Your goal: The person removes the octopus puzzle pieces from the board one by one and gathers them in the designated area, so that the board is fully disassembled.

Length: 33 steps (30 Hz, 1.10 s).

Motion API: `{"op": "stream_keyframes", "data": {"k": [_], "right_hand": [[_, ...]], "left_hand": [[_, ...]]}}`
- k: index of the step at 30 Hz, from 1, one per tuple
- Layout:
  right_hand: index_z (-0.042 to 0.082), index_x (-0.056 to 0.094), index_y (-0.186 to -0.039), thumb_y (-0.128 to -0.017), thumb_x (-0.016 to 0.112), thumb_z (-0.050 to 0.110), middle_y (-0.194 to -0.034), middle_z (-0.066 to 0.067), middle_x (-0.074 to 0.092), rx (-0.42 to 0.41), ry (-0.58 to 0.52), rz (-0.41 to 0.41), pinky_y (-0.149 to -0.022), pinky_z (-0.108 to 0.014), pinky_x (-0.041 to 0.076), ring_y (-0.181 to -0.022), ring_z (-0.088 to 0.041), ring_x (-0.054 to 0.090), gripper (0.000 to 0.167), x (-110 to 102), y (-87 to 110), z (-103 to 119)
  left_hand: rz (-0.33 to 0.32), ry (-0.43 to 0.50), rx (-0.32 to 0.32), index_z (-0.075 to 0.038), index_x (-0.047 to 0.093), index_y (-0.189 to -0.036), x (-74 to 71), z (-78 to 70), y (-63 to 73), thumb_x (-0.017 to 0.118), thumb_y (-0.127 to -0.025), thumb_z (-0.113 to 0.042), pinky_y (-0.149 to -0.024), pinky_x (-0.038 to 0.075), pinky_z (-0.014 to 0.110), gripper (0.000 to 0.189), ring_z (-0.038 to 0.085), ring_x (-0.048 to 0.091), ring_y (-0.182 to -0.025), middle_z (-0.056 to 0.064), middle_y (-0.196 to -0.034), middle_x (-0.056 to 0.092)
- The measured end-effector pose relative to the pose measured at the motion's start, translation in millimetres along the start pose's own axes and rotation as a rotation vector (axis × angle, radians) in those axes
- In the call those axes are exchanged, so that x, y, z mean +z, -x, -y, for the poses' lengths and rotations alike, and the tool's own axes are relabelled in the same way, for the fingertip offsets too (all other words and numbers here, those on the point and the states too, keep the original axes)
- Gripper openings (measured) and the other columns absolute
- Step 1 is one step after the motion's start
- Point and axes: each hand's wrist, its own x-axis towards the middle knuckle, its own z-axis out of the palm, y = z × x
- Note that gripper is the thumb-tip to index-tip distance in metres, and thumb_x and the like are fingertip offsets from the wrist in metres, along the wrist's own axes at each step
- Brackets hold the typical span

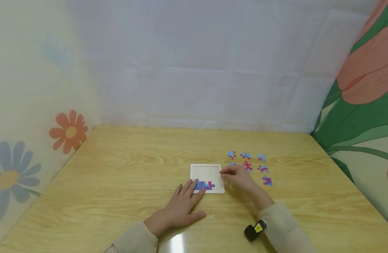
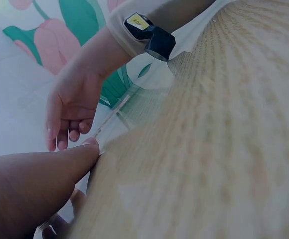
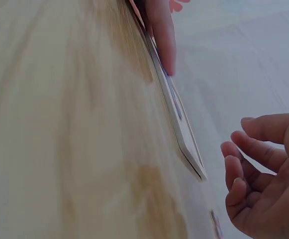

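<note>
A square puzzle tray [image 1: 207, 166] with a pale rim lies on the table. Blue, pink and purple jigsaw pieces [image 1: 208, 185] fill part of its near side. My left hand [image 1: 180, 208] lies with fingers spread and straight, its fingertips over the tray's near left corner and the pieces there. Above the tray's right edge hovers my right hand [image 1: 241, 178], its fingers loosely bent. The right wrist view shows that hand's fingers [image 3: 263, 149] apart from the tray [image 3: 191, 154], with nothing visible between thumb and index finger.
Several loose jigsaw pieces [image 1: 247, 166] are spread in rough rows right of the tray, one partly behind the right hand. A black device with a yellow label [image 1: 255, 230] is at the right wrist. White cloth [image 1: 194, 88] hangs behind the wooden table [image 1: 133, 168].
</note>
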Motion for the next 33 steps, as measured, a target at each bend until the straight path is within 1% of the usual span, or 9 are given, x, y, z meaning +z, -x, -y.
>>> {"op": "stream_keyframes", "data": {"k": [5, 9, 11, 13, 17, 21, 25, 29, 33], "right_hand": [[-0.005, 0.063, -0.084, -0.078, 0.062, 0.005, -0.077, -0.006, 0.061, -0.045, -0.034, 0.032, -0.057, -0.024, 0.044, -0.066, -0.012, 0.052, 0.013, 11, 0.1, -2], [-0.004, 0.063, -0.083, -0.077, 0.062, 0.004, -0.076, -0.003, 0.06, 0.002, -0.055, 0.021, -0.06, -0.025, 0.043, -0.068, -0.012, 0.051, 0.011, 18, 1.7, -3], [-0.008, 0.062, -0.085, -0.076, 0.061, 0.001, -0.077, -0.006, 0.06, 0.052, -0.057, 0.011, -0.064, -0.026, 0.042, -0.07, -0.013, 0.051, 0.013, 21, 1.7, -3], [-0.007, 0.062, -0.085, -0.076, 0.062, 0.001, -0.077, -0.005, 0.06, 0.064, -0.054, -0.002, -0.066, -0.026, 0.042, -0.071, -0.012, 0.052, 0.013, 24, 2.2, -3], [-0.006, 0.062, -0.084, -0.075, 0.062, 0.002, -0.077, -0.006, 0.061, 0.068, -0.031, -0.013, -0.067, -0.026, 0.043, -0.071, -0.013, 0.053, 0.012, 28, 3.0, -4], [-0.002, 0.064, -0.085, -0.074, 0.064, 0.003, -0.081, -0.005, 0.061, 0.079, 0.02, -0.011, -0.069, -0.026, 0.043, -0.074, -0.014, 0.054, 0.012, 32, 4.0, -5], [0.001, 0.066, -0.086, -0.073, 0.066, 0.006, -0.081, -0.003, 0.059, 0.064, 0.08, -0.008, -0.068, -0.028, 0.043, -0.075, -0.015, 0.052, 0.014, 33, 5.5, -4], [0.003, 0.067, -0.087, -0.072, 0.066, 0.007, -0.079, -0.001, 0.056, 0.053, 0.117, -0.007, -0.066, -0.029, 0.041, -0.072, -0.015, 0.049, 0.016, 33, 6.3, -3], [0.006, 0.067, -0.088, -0.073, 0.066, 0.009, -0.079, 0.001, 0.055, 0.068, 0.136, 0.003, -0.067, -0.029, 0.04, -0.073, -0.014, 0.048, 0.016, 34, 6.4, -2]], "left_hand": [[-0.001, -0.012, -0.001, -0.008, 0.024, -0.137, 1.0, 0.1, -0.4, 0.038, -0.083, -0.056, -0.097, 0.006, 0.052, 0.073, 0.033, 0.007, -0.127, 0.019, -0.14, 0.012], [0.001, -0.021, -0.007, 0.0, 0.021, -0.135, 1.8, -0.8, -0.8, 0.038, -0.082, -0.057, -0.097, 0.007, 0.05, 0.08, 0.031, 0.007, -0.127, 0.018, -0.14, 0.012], [0.002, -0.022, -0.011, 0.001, 0.02, -0.135, 1.9, -1.2, -1.1, 0.039, -0.082, -0.058, -0.097, 0.006, 0.05, 0.082, 0.031, 0.007, -0.127, 0.018, -0.14, 0.012], [-0.001, -0.021, -0.01, 0.002, 0.021, -0.135, 2.1, -1.2, -1.3, 0.04, -0.082, -0.058, -0.097, 0.007, 0.05, 0.082, 0.031, 0.007, -0.127, 0.018, -0.14, 0.013], [-0.003, -0.029, -0.005, 0.001, 0.022, -0.135, 1.3, -1.1, -1.1, 0.04, -0.082, -0.058, -0.097, 0.008, 0.051, 0.081, 0.032, 0.008, -0.127, 0.018, -0.14, 0.013], [0.006, -0.027, -0.001, -0.001, 0.026, -0.134, -0.6, 0.4, -0.2, 0.039, -0.082, -0.057, -0.097, 0.008, 0.052, 0.078, 0.031, 0.008, -0.127, 0.017, -0.14, 0.013], [0.01, -0.025, -0.005, -0.005, 0.029, -0.134, -3.5, 2.9, 1.4, 0.039, -0.083, -0.056, -0.095, 0.007, 0.055, 0.073, 0.032, 0.009, -0.127, 0.016, -0.141, 0.014], [0.014, -0.014, -0.009, -0.008, 0.03, -0.135, -6.8, 5.3, 3.1, 0.039, -0.083, -0.055, -0.094, 0.006, 0.057, 0.07, 0.034, 0.011, -0.126, 0.016, -0.14, 0.014], [0.022, -0.009, -0.005, -0.01, 0.027, -0.136, -8.8, 6.8, 3.9, 0.039, -0.084, -0.054, -0.094, 0.006, 0.057, 0.069, 0.033, 0.011, -0.126, 0.015, -0.141, 0.014]]}}
